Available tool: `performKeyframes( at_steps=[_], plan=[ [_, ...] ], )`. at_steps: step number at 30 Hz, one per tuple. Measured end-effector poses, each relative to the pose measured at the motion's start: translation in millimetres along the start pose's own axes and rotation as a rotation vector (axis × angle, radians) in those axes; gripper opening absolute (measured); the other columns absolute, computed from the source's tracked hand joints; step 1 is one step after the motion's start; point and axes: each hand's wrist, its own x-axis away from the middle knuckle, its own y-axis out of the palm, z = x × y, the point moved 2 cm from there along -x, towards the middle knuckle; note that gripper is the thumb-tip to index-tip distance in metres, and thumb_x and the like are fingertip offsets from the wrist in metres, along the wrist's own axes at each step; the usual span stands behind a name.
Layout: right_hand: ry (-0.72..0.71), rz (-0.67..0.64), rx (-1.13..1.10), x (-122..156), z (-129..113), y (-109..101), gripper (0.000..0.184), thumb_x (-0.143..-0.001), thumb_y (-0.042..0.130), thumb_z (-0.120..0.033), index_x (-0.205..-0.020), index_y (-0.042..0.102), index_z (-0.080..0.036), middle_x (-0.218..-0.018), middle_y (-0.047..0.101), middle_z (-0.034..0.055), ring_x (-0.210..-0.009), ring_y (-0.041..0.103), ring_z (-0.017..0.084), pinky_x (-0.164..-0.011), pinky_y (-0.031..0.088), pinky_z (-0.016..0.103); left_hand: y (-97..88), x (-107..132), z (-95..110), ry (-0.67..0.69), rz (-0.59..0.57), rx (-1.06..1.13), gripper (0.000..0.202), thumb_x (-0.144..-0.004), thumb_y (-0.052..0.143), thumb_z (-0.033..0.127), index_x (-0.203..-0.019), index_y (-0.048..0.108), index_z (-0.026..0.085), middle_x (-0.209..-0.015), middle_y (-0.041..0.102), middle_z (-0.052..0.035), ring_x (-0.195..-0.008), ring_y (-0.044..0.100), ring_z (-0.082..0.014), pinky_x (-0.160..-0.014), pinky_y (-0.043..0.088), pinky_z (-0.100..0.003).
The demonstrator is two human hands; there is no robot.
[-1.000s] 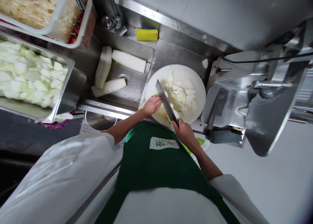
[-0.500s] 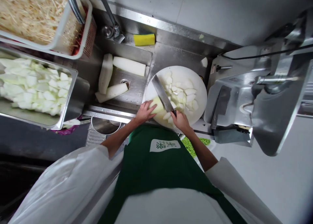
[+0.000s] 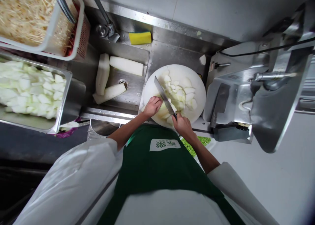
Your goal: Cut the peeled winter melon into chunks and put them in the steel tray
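We see dark green on the apron (image 3: 162, 172), with a white patch (image 3: 157, 145) lettered in green, and plain white on the sleeves (image 3: 81, 169). Our knife (image 3: 163, 93) is grey in the blade and black in the handle. The board (image 3: 149, 84) is white, the slices (image 3: 181, 94) white to pale green. We find the sponge (image 3: 140, 38) yellow with a green edge, the sink (image 3: 131, 95) silver-grey, the peeled vegetables (image 3: 126, 65) creamy white. Pale green and white mix in the chunks (image 3: 31, 90), cream and yellow in the sprouts (image 3: 24, 15). The basket (image 3: 84, 38) is pinkish with a fine grid of holes, the cabbage (image 3: 66, 132) purple.
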Motion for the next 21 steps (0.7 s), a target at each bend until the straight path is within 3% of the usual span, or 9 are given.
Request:
performKeyframes(
  at_steps=[6,9,13,16,18,21],
  plan=[
    [-0.020,-0.076,0.024,31.3,10.4,-15.0,0.038,-0.110,0.035,-0.043,-0.111,0.059,-0.014,-0.092,0.074,0.0145,-0.086,0.072,0.028,-0.072,0.042,0.030,4.2,-2.2,0.0,-0.004,0.007,-0.011,0.034,-0.107,0.038,0.031,-0.112,0.069,0.018,-0.115,0.067,-0.0132,-0.102,0.057,-0.0253,-0.088,0.046,-0.043],
    [-0.010,-0.078,0.021,14.6,-5.8,-14.5,0.036,-0.109,0.037,-0.040,-0.111,0.060,-0.012,-0.095,0.074,0.0173,-0.089,0.072,0.028,-0.073,0.043,0.030,3.6,-1.6,-0.8,-0.006,0.007,0.014,0.035,-0.107,0.038,0.032,-0.114,0.069,0.017,-0.116,0.067,-0.0142,-0.104,0.056,-0.0257,-0.089,0.046,-0.044],
    [-0.039,0.008,-0.033,-32.5,-31.5,-3.5,0.038,-0.110,0.037,-0.037,-0.113,0.062,-0.009,-0.104,0.073,0.0196,-0.096,0.070,0.027,-0.079,0.045,0.030,1.5,0.8,-1.7,0.016,0.012,0.006,0.035,-0.107,0.038,0.032,-0.114,0.069,0.017,-0.115,0.067,-0.0135,-0.103,0.057,-0.0250,-0.089,0.046,-0.042],
    [-0.076,0.072,-0.069,-58.9,-32.1,1.7,0.040,-0.110,0.037,-0.038,-0.113,0.063,-0.008,-0.104,0.073,0.0190,-0.097,0.069,0.026,-0.082,0.045,0.029,-1.0,4.8,-1.7,0.048,0.039,-0.001,0.033,-0.107,0.040,0.031,-0.112,0.069,0.016,-0.115,0.067,-0.0134,-0.104,0.057,-0.0242,-0.090,0.047,-0.041],
    [-0.089,0.080,-0.080,-63.0,-25.8,0.7,0.040,-0.110,0.038,-0.039,-0.111,0.064,-0.009,-0.103,0.074,0.0181,-0.097,0.069,0.026,-0.082,0.045,0.029,-1.8,7.2,-1.8,0.052,0.055,-0.003,0.032,-0.107,0.041,0.030,-0.111,0.069,0.016,-0.114,0.067,-0.0133,-0.105,0.057,-0.0240,-0.091,0.047,-0.041],
    [-0.074,0.081,-0.056,-48.1,-18.4,-5.4,0.039,-0.110,0.038,-0.040,-0.111,0.064,-0.011,-0.103,0.074,0.0173,-0.095,0.070,0.027,-0.081,0.046,0.030,-0.6,8.6,-1.9,0.040,0.046,-0.004,0.032,-0.107,0.041,0.029,-0.111,0.069,0.016,-0.113,0.067,-0.0130,-0.104,0.057,-0.0241,-0.090,0.048,-0.041]
  ],
)
